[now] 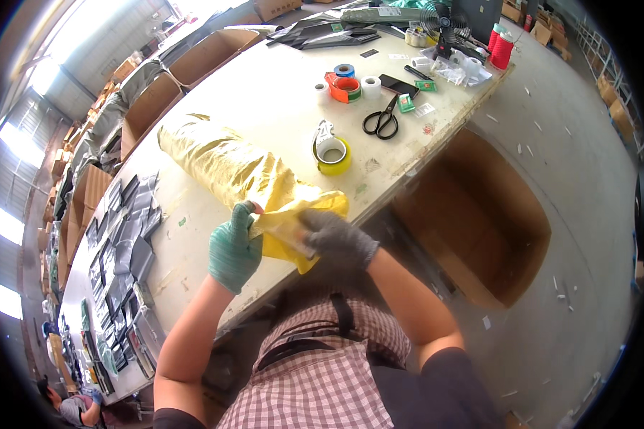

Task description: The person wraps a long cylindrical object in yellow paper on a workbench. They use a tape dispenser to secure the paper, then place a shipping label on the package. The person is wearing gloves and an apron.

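A long yellow plastic bag [225,161], bulging with something hidden inside, lies slantwise across the table, its loose end toward me. My left hand [235,248], in a green knit glove, is closed on the edge of that end, thumb uppermost. At the right side of the same end is my right hand [338,239] in a dark grey glove. Its fingers are smeared by motion and partly hidden by the yellow plastic, so their grip does not show. Something whitish shows blurred through the plastic beside them.
On the table [265,93] lie a tape roll [332,154], black scissors [383,123], an orange tape dispenser [343,87], a phone [399,86] and red thread spools [502,50]. Dark plastic bags [125,243] cover the left side. An open carton [479,214] stands below the right edge. Another person [75,407] is at far left.
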`<state>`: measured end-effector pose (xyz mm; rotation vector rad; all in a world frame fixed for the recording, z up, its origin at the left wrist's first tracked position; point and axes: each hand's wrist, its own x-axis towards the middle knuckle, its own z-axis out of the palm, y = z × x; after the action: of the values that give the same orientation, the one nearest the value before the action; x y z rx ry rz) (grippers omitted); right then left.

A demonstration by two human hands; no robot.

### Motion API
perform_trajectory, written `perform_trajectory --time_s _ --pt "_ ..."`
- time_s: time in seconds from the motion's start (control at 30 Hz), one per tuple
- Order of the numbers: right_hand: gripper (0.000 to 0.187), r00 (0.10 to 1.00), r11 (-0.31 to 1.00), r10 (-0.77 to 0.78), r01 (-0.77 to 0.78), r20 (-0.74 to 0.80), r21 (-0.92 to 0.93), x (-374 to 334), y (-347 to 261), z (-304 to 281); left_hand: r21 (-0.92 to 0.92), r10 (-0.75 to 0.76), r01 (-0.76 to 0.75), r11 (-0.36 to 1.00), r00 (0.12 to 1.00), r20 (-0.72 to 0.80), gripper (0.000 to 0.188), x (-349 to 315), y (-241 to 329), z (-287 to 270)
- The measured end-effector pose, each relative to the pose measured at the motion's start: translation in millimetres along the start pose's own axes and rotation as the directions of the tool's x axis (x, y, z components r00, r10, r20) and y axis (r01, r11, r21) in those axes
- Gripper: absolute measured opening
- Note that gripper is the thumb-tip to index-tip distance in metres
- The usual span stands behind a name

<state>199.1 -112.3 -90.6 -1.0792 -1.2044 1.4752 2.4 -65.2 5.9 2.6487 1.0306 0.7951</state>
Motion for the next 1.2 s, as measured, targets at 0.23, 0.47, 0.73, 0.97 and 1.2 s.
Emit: perform_trajectory --time_s 0.23,0.47,0.73,0.97,1.2 --pt "0.037 0.839 0.468 -0.543 0.341 0.039 -0.815 74.0 1.5 52.8 -0.175 -0.17 0.138 0.975 0.968 -0.184 0.037 13.1 -22.0 -27.2" --pt "0.044 0.912 0.609 -0.406 0.314 0.055 -0.728 110.1 -17.6 44.7 0.038 0.102 -0.095 0.995 0.957 -0.27 0.038 -4.0 -7.1 -14.0" --pt "0.052 0.934 0.62 -0.339 0.309 0.108 -0.721 112.3 -10.2 41.1 -0.608 -0.359 0.073 0.791 0.86 -0.363 0.049 6.4 -14.6 -16.7" --pt "0.06 0.93 0.618 -0.356 0.308 0.092 -0.723 118.5 -7.6 33.7 -0.088 -0.129 0.105 0.991 0.931 -0.342 0.037 -2.9 -27.8 -29.6" --pt "0.064 0.876 0.533 -0.482 0.281 -0.013 -0.798 68.9 18.8 -42.8 0.701 0.618 -0.61 0.369 0.724 0.305 0.028 3.2 29.8 -10.4"
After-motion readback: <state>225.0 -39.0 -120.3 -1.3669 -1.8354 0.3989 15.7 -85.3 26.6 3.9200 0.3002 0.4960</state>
